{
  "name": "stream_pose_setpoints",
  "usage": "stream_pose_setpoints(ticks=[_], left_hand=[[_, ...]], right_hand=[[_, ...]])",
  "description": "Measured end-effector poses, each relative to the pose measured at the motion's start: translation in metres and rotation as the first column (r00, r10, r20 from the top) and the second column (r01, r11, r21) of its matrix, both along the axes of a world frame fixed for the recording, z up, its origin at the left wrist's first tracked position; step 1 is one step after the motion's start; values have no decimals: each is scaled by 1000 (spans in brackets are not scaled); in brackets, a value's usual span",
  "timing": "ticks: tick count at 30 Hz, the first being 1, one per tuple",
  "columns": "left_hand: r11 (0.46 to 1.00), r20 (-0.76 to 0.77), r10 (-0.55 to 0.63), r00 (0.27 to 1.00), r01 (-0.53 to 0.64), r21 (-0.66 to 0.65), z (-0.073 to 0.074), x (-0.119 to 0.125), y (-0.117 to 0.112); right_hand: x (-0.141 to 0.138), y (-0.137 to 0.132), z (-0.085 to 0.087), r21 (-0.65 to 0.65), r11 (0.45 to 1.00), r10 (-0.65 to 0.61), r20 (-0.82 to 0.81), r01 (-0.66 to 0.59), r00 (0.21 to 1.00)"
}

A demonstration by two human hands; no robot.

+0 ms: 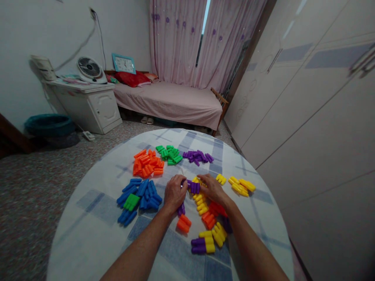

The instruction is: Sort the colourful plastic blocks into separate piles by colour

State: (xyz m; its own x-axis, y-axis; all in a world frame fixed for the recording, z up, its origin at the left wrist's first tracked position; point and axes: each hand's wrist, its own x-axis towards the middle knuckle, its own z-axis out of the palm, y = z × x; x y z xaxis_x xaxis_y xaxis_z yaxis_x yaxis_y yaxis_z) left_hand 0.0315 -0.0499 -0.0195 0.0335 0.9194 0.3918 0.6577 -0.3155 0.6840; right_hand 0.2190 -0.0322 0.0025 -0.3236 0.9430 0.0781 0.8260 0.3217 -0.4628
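Both my hands rest on a round table (93, 234) covered with a white and blue checked cloth. My left hand (175, 192) is closed, its fingers pinching a purple block piece (194, 187). My right hand (213, 188) lies over the mixed pile of yellow, orange and purple pieces (205, 212), fingers curled on the same purple piece. Sorted piles lie around: orange (146, 164), green (170, 154), purple (198, 157), blue (140, 195) with one green piece (131, 201), yellow (241, 186).
A pink bed (170, 102) stands at the back under pink curtains. A white cabinet (88, 102) with a fan (90, 69) is at the left, a teal basin (49, 125) beside it. White wardrobe doors (307, 97) line the right.
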Motion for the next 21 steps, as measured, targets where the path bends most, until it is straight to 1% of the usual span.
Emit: stream_pose_setpoints(ticks=[5, 11, 17, 19, 21], left_hand=[[1000, -1, 6, 1000, -6, -3, 0, 0, 0], [1000, 10, -3, 1000, 3, 7, 0, -1, 0], [1000, 15, -5, 1000, 5, 4, -1, -1, 0], [1000, 15, -9, 1000, 9, 5, -1, -1, 0], [1000, 14, -11, 1000, 11, -1, 0, 0, 0]], right_hand=[[-8, 3, 0, -24, 1000, 9, 6, -9, 1000], [-12, 2, -1, -28, 995, -94, -17, 93, 995], [-10, -8, 2, 27, 982, -176, -186, 184, 967], [-4, -13, 7, 41, 979, -182, -263, 199, 947], [8, -17, 12, 42, 977, -185, -327, 210, 927]])
